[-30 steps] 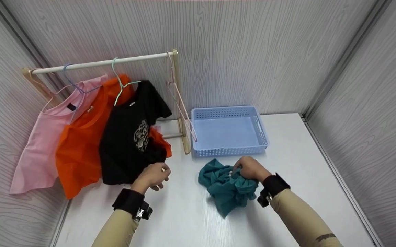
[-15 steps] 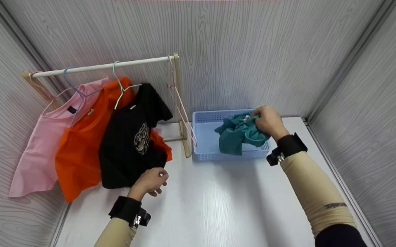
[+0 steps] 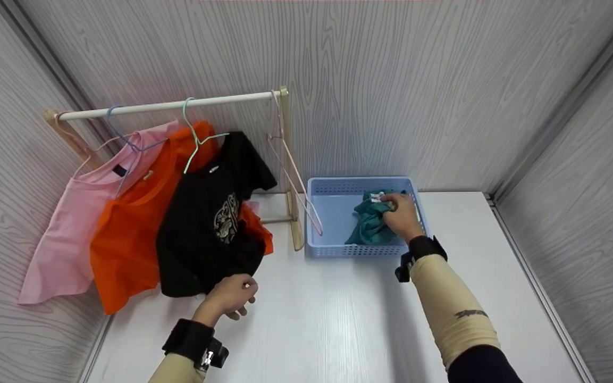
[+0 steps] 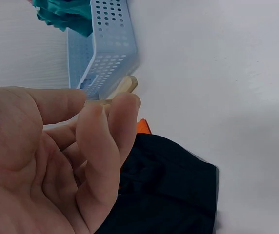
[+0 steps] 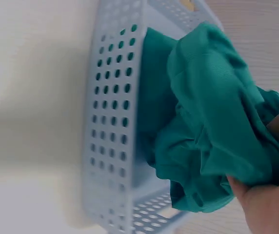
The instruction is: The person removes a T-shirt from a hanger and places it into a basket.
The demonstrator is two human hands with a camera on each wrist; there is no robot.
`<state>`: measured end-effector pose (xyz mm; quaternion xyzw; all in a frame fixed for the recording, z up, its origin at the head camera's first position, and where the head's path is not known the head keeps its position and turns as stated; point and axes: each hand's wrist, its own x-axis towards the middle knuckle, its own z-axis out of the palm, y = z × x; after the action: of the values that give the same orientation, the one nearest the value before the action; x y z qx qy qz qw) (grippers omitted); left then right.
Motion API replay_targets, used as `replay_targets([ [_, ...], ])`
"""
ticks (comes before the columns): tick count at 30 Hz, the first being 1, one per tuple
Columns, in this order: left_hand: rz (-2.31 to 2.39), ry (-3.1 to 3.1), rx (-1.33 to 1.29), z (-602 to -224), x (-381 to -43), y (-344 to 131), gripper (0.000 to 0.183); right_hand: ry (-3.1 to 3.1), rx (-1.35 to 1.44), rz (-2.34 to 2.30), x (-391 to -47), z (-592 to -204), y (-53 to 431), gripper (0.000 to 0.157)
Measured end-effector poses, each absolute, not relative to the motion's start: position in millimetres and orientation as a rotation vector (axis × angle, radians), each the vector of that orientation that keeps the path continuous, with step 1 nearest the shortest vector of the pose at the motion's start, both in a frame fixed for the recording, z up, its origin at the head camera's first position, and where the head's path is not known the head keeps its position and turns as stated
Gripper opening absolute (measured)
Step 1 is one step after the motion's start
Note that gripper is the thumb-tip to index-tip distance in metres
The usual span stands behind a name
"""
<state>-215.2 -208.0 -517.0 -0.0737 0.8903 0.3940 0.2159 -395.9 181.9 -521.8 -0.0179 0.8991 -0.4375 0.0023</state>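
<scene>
In the head view my right hand (image 3: pixel 403 215) holds a crumpled teal shirt (image 3: pixel 371 223) inside the right part of a shallow light blue basket (image 3: pixel 338 251). A white label shows on the shirt. The right wrist view has the fingers and thumb pinching the bunched teal fabric (image 5: pixel 208 107), part of it behind the basket's perforated wall (image 5: pixel 112 112). My left hand (image 3: pixel 231 295) hovers near the hem of a black T-shirt (image 3: pixel 200 239), fingers loosely curled, holding nothing. In the left wrist view that palm (image 4: pixel 56 161) is bare.
A clothes rack with a white rail (image 3: pixel 162 107) stands at the left. On it hang a pink shirt (image 3: pixel 61 229), an orange shirt (image 3: pixel 125 239) and the black one. A bare pink hanger (image 3: pixel 295 170) dangles by the basket's left edge. Grey panels enclose the white table (image 3: pixel 317 330).
My right hand has lifted the teal shirt off the table, carried it away from me and lowered it into the basket. My left hand has barely moved.
</scene>
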Motion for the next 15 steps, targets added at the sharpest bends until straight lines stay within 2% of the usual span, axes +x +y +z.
replay_targets([
  [5, 1.096, 2.438, -0.184, -521, -213, -204, 0.024, 2.709, -0.113, -1.361, -383, -552, 181, 0.057],
  [11, 1.095, 2.422, -0.163, -526, -215, -201, 0.025, 2.705, -0.285, -0.911, -369, -577, 180, 0.049],
  [15, 1.089, 2.424, -0.147, -526, -218, -199, 0.025, 2.729, -0.322, -0.788, -365, -581, 184, 0.039],
])
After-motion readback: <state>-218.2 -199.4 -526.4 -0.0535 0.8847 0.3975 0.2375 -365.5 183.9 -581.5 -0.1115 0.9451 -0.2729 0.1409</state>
